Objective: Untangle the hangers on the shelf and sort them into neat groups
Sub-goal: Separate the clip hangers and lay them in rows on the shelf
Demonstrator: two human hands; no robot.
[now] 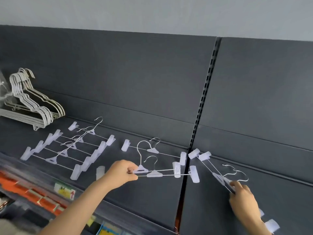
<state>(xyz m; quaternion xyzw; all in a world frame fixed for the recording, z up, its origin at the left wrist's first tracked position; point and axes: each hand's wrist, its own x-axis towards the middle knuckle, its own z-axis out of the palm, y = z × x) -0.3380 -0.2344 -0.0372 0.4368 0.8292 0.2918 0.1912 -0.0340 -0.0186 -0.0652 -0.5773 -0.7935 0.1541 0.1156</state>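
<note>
Your left hand (124, 172) was clenched round the wire bars of 2 clip hangers, the front pair (153, 173), near the front of the dark shelf (144, 204). Their hooks pointed toward the back panel. Your right hand (242, 199) pinched the right pair (218, 177) at its middle pieces. That pair slanted up-left, its far clips just beside the slotted upright (203, 102). Behind the front pair lay a single clip hanger (153, 150). Farther left, 5 clip hangers lay in an overlapping sorted row (67, 150). A stack of plain hangers (30, 106) leaned in the far left corner. A loose clip (100, 172) lay just beside your left wrist.
</note>
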